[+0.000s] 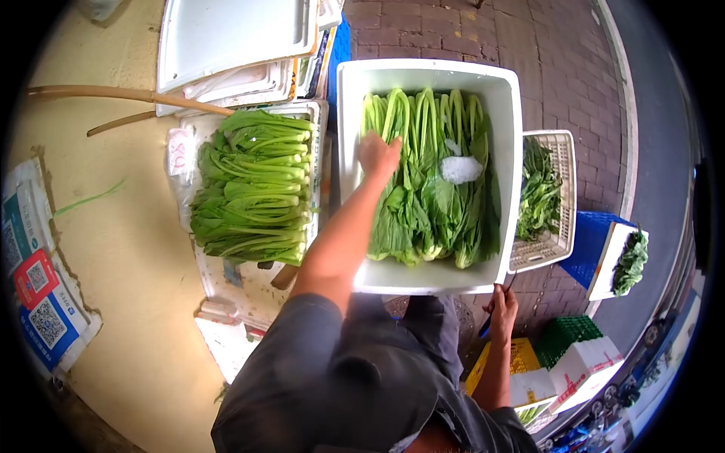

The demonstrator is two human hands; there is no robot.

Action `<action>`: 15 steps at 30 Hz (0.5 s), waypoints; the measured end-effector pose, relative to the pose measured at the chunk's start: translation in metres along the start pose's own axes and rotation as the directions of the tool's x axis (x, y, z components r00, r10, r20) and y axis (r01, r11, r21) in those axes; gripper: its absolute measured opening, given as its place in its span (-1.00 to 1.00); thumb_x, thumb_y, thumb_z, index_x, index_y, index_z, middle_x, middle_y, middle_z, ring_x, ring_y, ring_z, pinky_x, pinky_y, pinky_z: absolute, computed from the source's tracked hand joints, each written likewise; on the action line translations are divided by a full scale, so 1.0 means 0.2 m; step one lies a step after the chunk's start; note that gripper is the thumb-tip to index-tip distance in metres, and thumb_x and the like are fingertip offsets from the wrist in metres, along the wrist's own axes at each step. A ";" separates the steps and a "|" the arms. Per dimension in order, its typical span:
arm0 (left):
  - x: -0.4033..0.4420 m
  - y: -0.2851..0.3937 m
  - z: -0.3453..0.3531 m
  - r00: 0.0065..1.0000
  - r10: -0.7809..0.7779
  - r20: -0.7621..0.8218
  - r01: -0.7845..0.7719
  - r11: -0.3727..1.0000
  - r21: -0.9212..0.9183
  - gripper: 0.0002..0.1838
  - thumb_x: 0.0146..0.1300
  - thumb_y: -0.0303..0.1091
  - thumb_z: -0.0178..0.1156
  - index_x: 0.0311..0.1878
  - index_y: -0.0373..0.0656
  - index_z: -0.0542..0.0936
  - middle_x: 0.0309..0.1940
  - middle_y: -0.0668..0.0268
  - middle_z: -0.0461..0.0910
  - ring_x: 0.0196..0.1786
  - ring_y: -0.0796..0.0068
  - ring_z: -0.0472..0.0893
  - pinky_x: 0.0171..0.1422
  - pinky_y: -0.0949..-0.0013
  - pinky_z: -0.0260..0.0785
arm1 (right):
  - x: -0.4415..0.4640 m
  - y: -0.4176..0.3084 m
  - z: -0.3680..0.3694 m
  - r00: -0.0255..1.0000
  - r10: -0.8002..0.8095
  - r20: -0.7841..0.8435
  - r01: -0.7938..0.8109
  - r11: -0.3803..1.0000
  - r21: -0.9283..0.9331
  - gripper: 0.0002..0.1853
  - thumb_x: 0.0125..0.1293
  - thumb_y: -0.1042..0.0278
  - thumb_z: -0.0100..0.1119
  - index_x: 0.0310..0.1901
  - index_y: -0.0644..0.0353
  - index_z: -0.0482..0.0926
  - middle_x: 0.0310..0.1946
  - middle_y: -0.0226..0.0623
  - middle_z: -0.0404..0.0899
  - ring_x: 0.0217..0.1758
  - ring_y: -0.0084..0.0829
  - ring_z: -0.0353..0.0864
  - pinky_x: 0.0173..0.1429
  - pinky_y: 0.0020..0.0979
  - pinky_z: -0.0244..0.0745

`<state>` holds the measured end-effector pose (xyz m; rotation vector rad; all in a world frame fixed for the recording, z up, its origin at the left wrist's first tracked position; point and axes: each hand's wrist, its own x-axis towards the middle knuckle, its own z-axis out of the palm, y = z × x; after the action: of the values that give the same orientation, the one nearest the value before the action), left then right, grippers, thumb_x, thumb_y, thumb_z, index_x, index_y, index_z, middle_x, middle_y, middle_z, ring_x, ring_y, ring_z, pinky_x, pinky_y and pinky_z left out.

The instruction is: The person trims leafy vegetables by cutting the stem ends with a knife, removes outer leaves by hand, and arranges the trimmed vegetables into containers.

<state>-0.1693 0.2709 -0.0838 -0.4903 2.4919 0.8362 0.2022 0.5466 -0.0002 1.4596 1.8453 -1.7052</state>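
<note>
Foam box (428, 73) of leafy greens (438, 200), ice lump (461, 170) on top; left hand (380, 156) at the stalks (395, 109), grip unclear; right hand (501, 311) clenched on blue-handled tool (485, 328) by box corner

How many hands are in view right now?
2: the left hand at the greens inside the white foam box, the right hand outside it, by its near right corner.
</note>
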 end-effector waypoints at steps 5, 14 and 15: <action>0.09 -0.02 0.26 0.913 -0.366 -0.182 0.353 0.930 -0.099 -0.12 0.33 0.07 0.37 0.37 -0.50 0.26 0.35 -0.21 0.41 0.46 -0.07 0.39 0.54 0.02 0.30 | 0.12 -0.32 0.30 0.979 -0.111 0.173 0.119 0.992 -0.036 -0.69 0.49 0.20 0.25 0.07 0.27 0.62 -0.39 -0.50 0.51 -0.42 -0.68 0.43 -0.29 -0.52 0.54; 0.26 -0.13 0.17 0.969 -0.242 0.056 0.241 0.970 0.039 -0.25 0.09 0.20 0.46 0.05 -0.36 0.64 -0.03 -0.17 0.69 0.13 -0.14 0.66 0.20 0.02 0.51 | 1.06 -0.75 1.50 0.843 -0.279 0.461 0.296 0.954 0.037 -0.41 0.45 0.17 0.24 0.34 0.45 0.44 0.06 -0.02 0.65 -0.31 -0.42 0.67 -0.37 -0.37 0.63; 0.26 -0.13 0.18 0.970 -0.240 0.045 0.238 0.970 0.043 -0.25 0.08 0.18 0.47 0.08 -0.35 0.62 -0.02 -0.16 0.69 0.13 -0.14 0.67 0.20 0.02 0.51 | 1.09 -0.79 1.57 0.837 -0.274 0.474 0.269 0.960 0.081 -0.43 0.44 0.20 0.22 0.30 0.48 0.45 -0.38 -0.25 0.57 -0.59 -0.49 0.50 -0.45 -0.33 0.53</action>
<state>-0.1891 0.2646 -0.1477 -0.7304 2.3398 0.6963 -0.1585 0.4151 -0.1539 0.6904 1.8116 -1.9811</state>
